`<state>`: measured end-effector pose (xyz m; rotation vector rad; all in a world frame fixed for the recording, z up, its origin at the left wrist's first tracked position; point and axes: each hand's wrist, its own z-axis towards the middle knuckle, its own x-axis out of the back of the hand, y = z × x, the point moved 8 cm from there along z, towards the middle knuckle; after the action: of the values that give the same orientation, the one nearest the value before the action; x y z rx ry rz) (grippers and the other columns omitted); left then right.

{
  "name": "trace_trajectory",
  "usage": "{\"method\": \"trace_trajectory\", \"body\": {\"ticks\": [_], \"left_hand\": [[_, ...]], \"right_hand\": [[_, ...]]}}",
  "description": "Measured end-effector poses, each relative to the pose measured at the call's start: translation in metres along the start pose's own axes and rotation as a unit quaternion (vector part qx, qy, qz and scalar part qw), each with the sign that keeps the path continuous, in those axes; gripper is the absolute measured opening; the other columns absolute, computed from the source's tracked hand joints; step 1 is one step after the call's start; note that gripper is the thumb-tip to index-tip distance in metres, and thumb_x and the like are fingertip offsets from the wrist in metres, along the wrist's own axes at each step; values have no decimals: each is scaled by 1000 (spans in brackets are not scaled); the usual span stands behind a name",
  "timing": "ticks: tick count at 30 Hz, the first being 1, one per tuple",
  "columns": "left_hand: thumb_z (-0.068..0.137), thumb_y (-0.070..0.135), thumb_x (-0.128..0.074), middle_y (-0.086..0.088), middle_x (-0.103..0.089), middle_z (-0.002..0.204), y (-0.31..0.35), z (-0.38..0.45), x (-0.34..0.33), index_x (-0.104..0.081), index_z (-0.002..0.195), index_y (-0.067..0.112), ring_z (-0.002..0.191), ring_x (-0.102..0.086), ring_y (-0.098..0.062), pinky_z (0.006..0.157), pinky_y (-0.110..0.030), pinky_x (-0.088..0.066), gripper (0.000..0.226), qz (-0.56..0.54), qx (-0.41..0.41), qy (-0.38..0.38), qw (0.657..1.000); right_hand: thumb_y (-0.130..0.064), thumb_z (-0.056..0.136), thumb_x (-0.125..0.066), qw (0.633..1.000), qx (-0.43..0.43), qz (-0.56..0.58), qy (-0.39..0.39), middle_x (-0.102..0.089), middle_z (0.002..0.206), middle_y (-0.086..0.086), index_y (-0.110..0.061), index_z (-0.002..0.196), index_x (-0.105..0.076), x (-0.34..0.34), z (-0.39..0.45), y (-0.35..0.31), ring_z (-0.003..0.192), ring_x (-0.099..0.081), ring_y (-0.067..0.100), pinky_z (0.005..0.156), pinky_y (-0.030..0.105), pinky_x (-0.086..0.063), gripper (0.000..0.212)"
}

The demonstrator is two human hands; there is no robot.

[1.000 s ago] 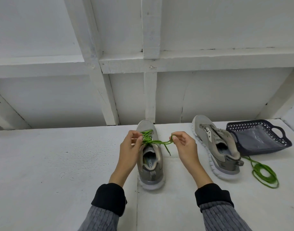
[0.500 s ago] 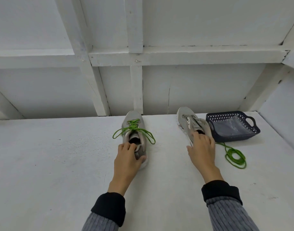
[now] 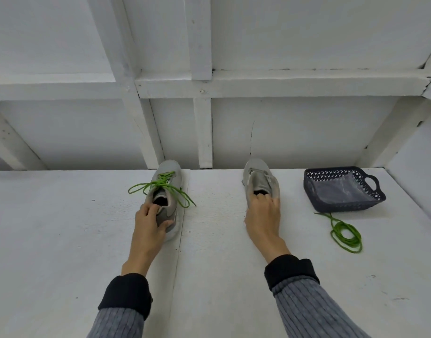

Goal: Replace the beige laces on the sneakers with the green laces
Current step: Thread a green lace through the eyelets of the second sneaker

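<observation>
Two grey sneakers stand toe-first against the back wall on the white table. The left sneaker (image 3: 169, 184) wears a green lace (image 3: 160, 185) whose loose ends trail to both sides. My left hand (image 3: 148, 222) grips its heel, fingers inside the collar and thumb on the outer side. The right sneaker (image 3: 259, 178) has no lace that I can see. My right hand (image 3: 263, 217) holds its heel, fingertips curled into the opening. A second green lace (image 3: 346, 234) lies coiled on the table to the right.
A dark blue perforated basket (image 3: 378, 200) with a clear plastic bag inside sits at the back right. The white table surface (image 3: 63, 240) runs to the white framed wall (image 3: 202, 132) behind the shoes.
Both hands let go of the green lace ends. My left hand took the left sneaker's heel and my right hand reached over to the right sneaker's heel. The shoes now stand farther apart.
</observation>
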<state>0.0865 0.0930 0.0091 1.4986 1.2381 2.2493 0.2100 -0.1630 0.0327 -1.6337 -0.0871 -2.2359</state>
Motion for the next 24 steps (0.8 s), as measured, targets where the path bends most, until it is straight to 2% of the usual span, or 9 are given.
{"method": "trace_trajectory", "body": {"ticks": [3, 5, 7, 9, 11, 13, 17, 21, 24], "left_hand": [[83, 8, -72, -2, -46, 128, 4, 1, -3, -51, 112, 17, 118, -41, -22, 88, -35, -44, 37, 45, -11, 9, 999], [80, 4, -71, -3, -52, 122, 28, 1, -4, -55, 106, 14, 124, -41, -27, 109, -46, -35, 32, 90, -82, 49, 991], [80, 2, -70, -5, -57, 112, 56, -1, -10, -60, 100, 12, 123, -45, -30, 116, -50, -25, 25, 108, -142, 85, 980], [84, 2, -68, -4, -59, 110, 82, -3, -27, -63, 100, 13, 121, -48, -27, 112, -53, -31, 19, 85, -166, 77, 979], [92, 9, -61, 4, -58, 108, 106, -5, -56, -62, 102, 17, 114, -50, -17, 103, -49, -42, 13, 33, -179, 28, 983], [98, 19, -54, 12, -57, 106, 133, -8, -87, -62, 105, 23, 104, -53, -10, 91, -35, -47, 11, -28, -174, -34, 984], [98, 36, -51, 13, -59, 106, 183, -19, -137, -61, 102, 26, 96, -51, -8, 76, -21, -41, 15, -41, -185, -66, 980], [89, 44, -62, 0, -61, 105, 191, -28, -171, -60, 104, 15, 107, -49, -21, 85, -32, -46, 33, 52, -165, -61, 983], [85, 36, -68, -4, -55, 108, 177, -27, -176, -53, 108, 10, 109, -45, -22, 75, -32, -45, 38, 51, -111, -81, 989]], "right_hand": [[-10, 61, -84, 1000, 3, -14, -13, -61, 66, -3, -11, 125, -62, -8, -1, -15, 66, -53, 15, 90, 33, -43, 67], [-15, 46, -93, 999, 11, -25, -22, -59, 60, -5, -13, 101, -73, -14, -2, -20, 59, -52, 13, 79, 30, -47, 59], [-19, 55, -92, 998, 28, 5, -47, -61, 63, -3, -12, 98, -73, -14, -3, -21, 62, -53, 14, 78, 29, -47, 48], [-23, 85, -71, 990, 46, 115, -67, -64, 77, 0, -10, 102, -70, -10, 0, -13, 77, -56, 17, 80, 26, -44, 21], [-22, 99, -51, 969, 18, 242, -56, -60, 91, -4, -12, 106, -69, 6, 5, 7, 87, -54, 13, 76, 16, -40, 22], [-22, 100, -47, 956, -30, 291, -8, -59, 98, -4, -14, 113, -67, 24, 6, 40, 92, -53, 11, 77, 13, -39, 25], [-11, 97, -52, 941, -131, 309, 41, -66, 106, 1, -10, 113, -67, 28, -13, 128, 99, -58, 16, 84, 22, -43, 22], [-2, 94, -53, 935, -252, 249, 15, -65, 108, 10, -3, 111, -65, 14, -57, 219, 99, -58, 23, 84, 29, -47, 21], [0, 90, -57, 958, -228, 173, -17, -62, 110, 10, -3, 112, -63, 3, -80, 251, 105, -53, 26, 89, 37, -49, 24]]}}
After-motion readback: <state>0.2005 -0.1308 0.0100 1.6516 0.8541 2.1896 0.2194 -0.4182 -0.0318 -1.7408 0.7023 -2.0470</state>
